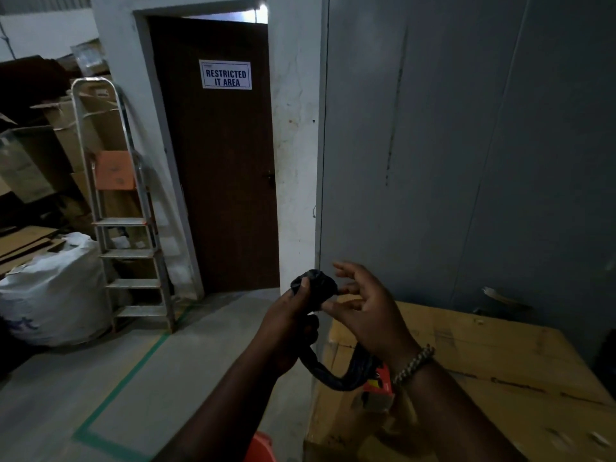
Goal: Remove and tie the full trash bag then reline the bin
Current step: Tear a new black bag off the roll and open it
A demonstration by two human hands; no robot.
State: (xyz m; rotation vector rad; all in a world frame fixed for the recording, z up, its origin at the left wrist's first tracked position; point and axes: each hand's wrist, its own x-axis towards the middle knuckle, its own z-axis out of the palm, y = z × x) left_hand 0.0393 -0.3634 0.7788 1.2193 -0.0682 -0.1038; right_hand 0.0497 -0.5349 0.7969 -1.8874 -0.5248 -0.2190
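Between the hands, black trash bag (316, 285), tight in left hand (287, 326), right hand (368, 316) splayed beside.

A black bag (313, 288) shows before a dark brown door (226, 168) bearing a white sign (226, 75) with blue lettering; green tape (133, 372) lines the grey floor (216, 345), with a silver ladder (133, 228), white sack (53, 288), tan box (483, 355) and blue-grey wall (466, 145)
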